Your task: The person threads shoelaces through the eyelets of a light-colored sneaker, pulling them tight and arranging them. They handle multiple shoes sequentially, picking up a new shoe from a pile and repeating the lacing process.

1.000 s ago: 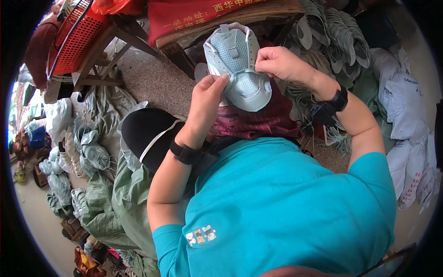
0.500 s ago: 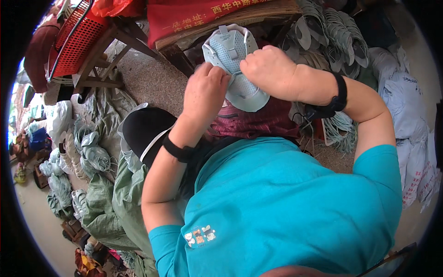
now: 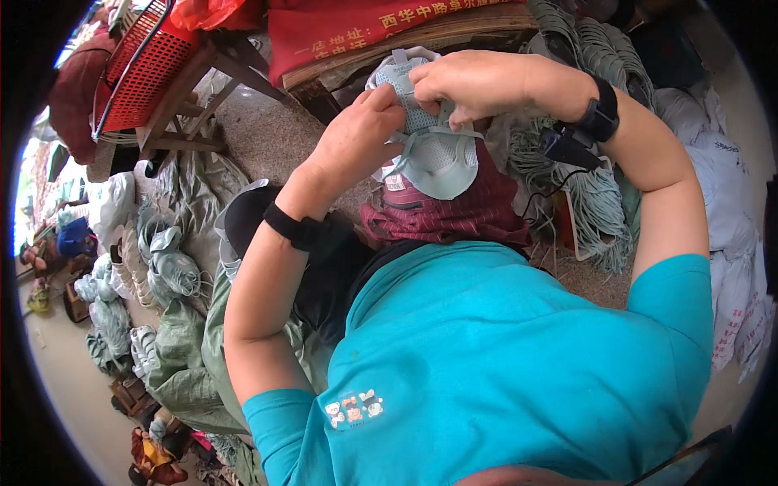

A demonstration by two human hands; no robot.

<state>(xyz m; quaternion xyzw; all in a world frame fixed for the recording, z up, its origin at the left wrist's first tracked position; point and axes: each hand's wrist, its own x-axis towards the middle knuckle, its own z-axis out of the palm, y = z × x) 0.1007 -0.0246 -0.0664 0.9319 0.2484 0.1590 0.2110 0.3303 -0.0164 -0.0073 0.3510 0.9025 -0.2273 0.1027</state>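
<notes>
At opposite sides of the pale shoe upper [image 3: 442,168], lengthwise away from the torso [image 3: 502,348], with left hand [image 3: 354,130] and right hand [image 3: 474,85] equally near, fingers loosely curled; cannot tell whether gripping.

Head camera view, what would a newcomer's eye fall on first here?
Probably the bright turquoise shirt, filling the lower middle. Just above, the left hand and right hand partly cover a pale blue shoe upper. At upper left, a red basket stands out.

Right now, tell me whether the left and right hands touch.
Apart: the head view shows a strip of pale shoe upper between the left hand and the right hand.
</notes>
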